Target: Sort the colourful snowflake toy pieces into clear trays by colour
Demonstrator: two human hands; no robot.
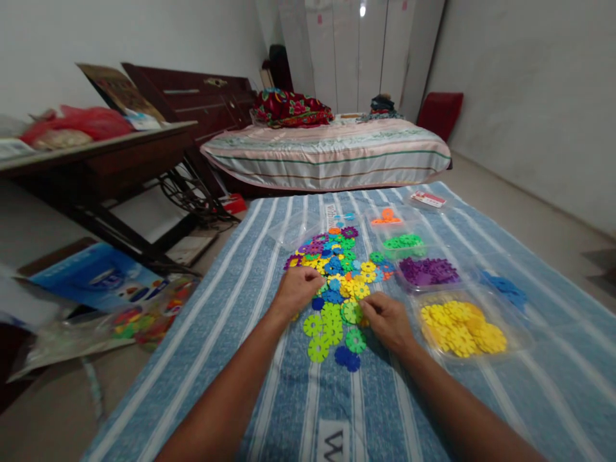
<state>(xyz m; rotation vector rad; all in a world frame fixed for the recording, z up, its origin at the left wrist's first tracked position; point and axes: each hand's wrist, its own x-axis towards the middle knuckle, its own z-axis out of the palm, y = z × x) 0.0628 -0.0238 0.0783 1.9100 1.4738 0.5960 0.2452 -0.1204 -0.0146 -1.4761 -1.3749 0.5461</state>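
A heap of small plastic flower-shaped discs (333, 264) in mixed colours lies on the striped cloth between my hands. My left hand (299, 289) is closed in a pinch over the heap's left side; what its fingertips hold is too small to make out. On the right, the fingers of my right hand (389, 319) pinch the edge of a green flower disc (351, 312). Closer to me lie several lime-green discs (318, 348), another green disc (355, 340) and dark blue discs (347, 359).
Clear plastic trays stand to the right, holding yellow discs (462, 328), purple discs (427, 271), green discs (403, 242) and orange discs (386, 217). Blue discs (505, 290) lie beyond them. A transparent lid or tray (293, 232) is behind the heap. A bed (327, 151) stands past the table.
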